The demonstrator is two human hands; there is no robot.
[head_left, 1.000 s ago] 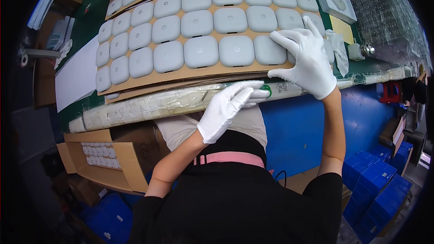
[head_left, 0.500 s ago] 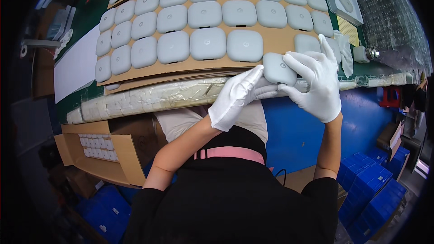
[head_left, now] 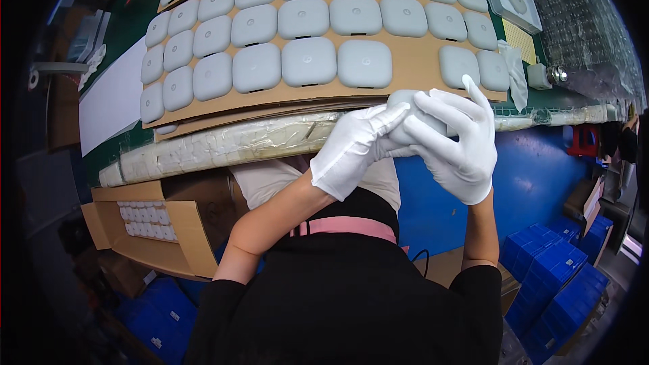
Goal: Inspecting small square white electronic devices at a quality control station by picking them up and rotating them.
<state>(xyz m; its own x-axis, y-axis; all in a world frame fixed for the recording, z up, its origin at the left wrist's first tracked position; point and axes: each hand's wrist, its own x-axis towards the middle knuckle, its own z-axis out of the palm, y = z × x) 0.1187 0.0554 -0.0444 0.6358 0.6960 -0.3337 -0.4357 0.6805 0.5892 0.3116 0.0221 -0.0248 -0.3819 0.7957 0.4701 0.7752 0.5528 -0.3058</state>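
Both my hands wear white gloves and hold one light grey rounded-square case (head_left: 401, 97) just off the near edge of the bench. My left hand (head_left: 351, 149) grips its left side, thumb lying along the top. From the right, the fingers of my right hand (head_left: 460, 145) bend over the case, with one finger sticking up. Most of its face is hidden beneath the gloves. Beyond it, similar cases lie in rows on a brown cardboard sheet (head_left: 419, 67); a bare gap shows in the nearest row between a case (head_left: 365, 64) and another case (head_left: 459, 67).
Clear plastic wraps the bench's front edge (head_left: 270, 136). White paper (head_left: 111, 98) lies at left; at right are a white cloth (head_left: 512, 74), a tray of cases (head_left: 529, 19) and clear plastic packaging (head_left: 581, 27). Below left stands an open carton (head_left: 189, 236); blue boxes (head_left: 551, 274) stack below right.
My right hand has shifted slightly left and down, its fingers now covering the case's face. The case has tilted, so its round mark no longer shows. My left thumb now lies over its top.
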